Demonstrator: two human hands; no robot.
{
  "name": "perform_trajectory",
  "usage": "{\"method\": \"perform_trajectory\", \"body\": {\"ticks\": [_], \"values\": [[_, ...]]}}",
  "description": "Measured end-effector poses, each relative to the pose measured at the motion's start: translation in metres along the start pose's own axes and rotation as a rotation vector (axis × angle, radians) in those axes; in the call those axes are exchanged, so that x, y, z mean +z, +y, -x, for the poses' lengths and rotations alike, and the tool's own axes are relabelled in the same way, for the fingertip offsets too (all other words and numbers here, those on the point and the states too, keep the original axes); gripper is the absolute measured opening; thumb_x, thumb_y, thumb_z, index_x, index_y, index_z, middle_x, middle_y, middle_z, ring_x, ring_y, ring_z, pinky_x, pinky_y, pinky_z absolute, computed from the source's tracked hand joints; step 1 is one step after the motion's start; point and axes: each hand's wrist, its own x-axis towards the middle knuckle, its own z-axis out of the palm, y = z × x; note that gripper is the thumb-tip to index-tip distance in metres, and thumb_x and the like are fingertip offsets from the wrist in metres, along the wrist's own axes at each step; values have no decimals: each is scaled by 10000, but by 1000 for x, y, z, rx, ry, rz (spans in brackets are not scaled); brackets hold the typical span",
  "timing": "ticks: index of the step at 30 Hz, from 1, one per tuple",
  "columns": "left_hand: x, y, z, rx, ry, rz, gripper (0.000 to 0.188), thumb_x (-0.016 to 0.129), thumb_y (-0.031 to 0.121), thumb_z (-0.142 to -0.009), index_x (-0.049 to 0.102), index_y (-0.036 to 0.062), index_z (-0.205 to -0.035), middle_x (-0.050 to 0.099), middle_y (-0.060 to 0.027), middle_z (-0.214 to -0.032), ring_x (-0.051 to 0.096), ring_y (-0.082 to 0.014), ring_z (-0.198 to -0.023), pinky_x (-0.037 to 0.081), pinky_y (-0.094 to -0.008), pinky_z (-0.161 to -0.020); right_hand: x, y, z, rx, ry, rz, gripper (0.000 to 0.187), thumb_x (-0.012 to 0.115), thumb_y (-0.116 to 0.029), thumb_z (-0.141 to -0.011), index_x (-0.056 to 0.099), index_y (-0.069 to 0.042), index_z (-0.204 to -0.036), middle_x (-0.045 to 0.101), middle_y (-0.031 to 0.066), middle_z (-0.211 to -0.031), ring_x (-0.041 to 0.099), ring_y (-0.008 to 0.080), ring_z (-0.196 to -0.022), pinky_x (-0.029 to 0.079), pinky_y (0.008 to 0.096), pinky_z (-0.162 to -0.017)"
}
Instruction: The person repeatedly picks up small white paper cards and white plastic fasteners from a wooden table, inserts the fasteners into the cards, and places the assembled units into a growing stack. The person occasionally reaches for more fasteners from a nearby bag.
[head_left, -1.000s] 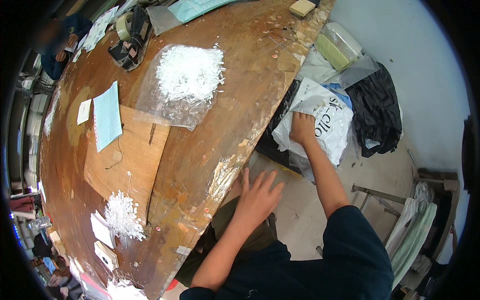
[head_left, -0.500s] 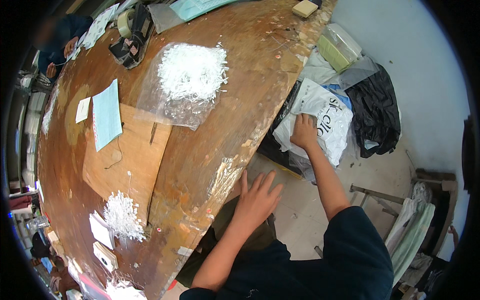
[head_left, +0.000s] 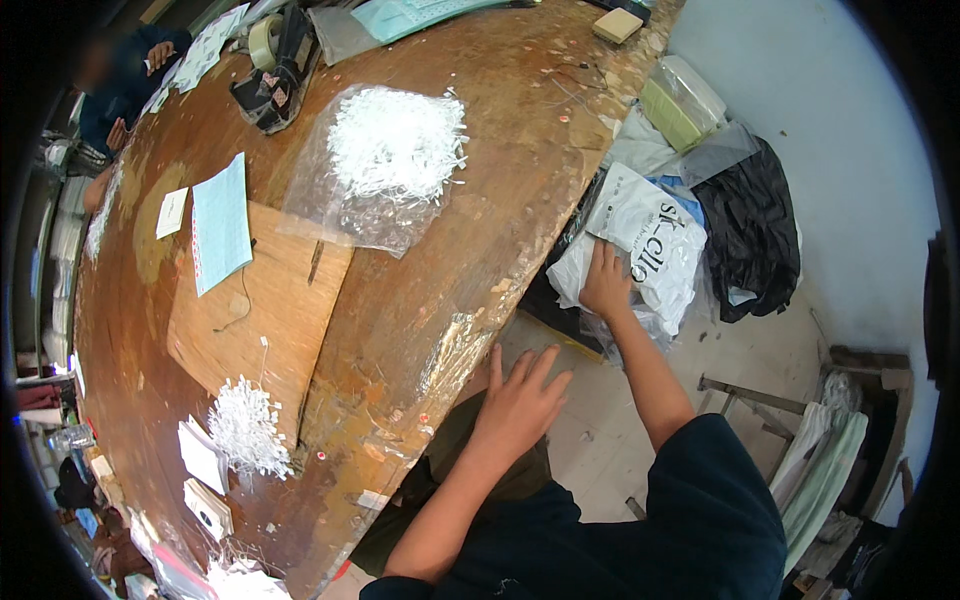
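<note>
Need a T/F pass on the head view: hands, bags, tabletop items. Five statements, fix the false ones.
1. The right hand is at the white plastic bag. True.
2. The left hand holds the light-blue sheet. False: the hand's fingers are spread near the table edge; the sheet lies apart from it.
3. The black bag is right of the white plastic bag. True.
4. The larger white heap is on the floor. False: it is on the tabletop.
5. A tape roll is beyond the light-blue sheet. True.
</note>
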Motion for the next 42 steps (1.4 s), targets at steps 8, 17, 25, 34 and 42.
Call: {"method": "perform_trajectory", "body": {"ticks": [8, 17, 25, 34, 42], "values": [[0, -1, 0, 5, 19, 32, 323, 699, 249, -871, 644, 142, -1171, 498, -103, -1380, 491, -273, -1280, 267, -655, -1124, -4, 13, -26, 4, -120, -117, 618, 633, -150, -789, 389, 9, -1335, 504, 244, -1311, 622, 440, -1066, 534, 541, -829], [-17, 0, 10, 27, 80, 25, 318, 682, 262, -885, 643, 139, -1176, 520, -91, -1351, 506, -254, -1259, 263, -653, -1123, -20, 38, 4, 13, 130, -494, 733, 725, -316, -805, 431, -2, -1398, 515, 274, -1358, 530, 453, -1223, 436, 488, -1021], [-23, 0, 31, 21, 165, 58, 309, 692, 246, -879, 645, 150, -1169, 533, -82, -1333, 525, -255, -1233, 258, -648, -1129, -23, 65, 15, 276, 157, -739, 676, 729, -323, -809, 518, 8, -1359, 606, 264, -1266, 578, 402, -1190, 440, 447, -1020], [-23, 6, 35, 49, 176, 52, 295, 695, 242, -879, 651, 150, -1155, 548, -67, -1313, 535, -242, -1222, 255, -663, -1125, -10, 67, 6, 165, 140, -489, 929, 837, -347, -617, 464, 95, -1344, 560, 298, -1270, 539, 428, -1202, 429, 448, -1038], [-31, 6, 40, 80, 218, 69, 271, 694, 238, -881, 663, 159, -1138, 571, -49, -1286, 554, -233, -1200, 257, -663, -1120, -19, 55, 42, 502, 180, -1217, 750, 794, -317, -752, 477, 13, -1346, 608, 169, -1229, 630, 278, -1055, 540, 391, -862]]}}
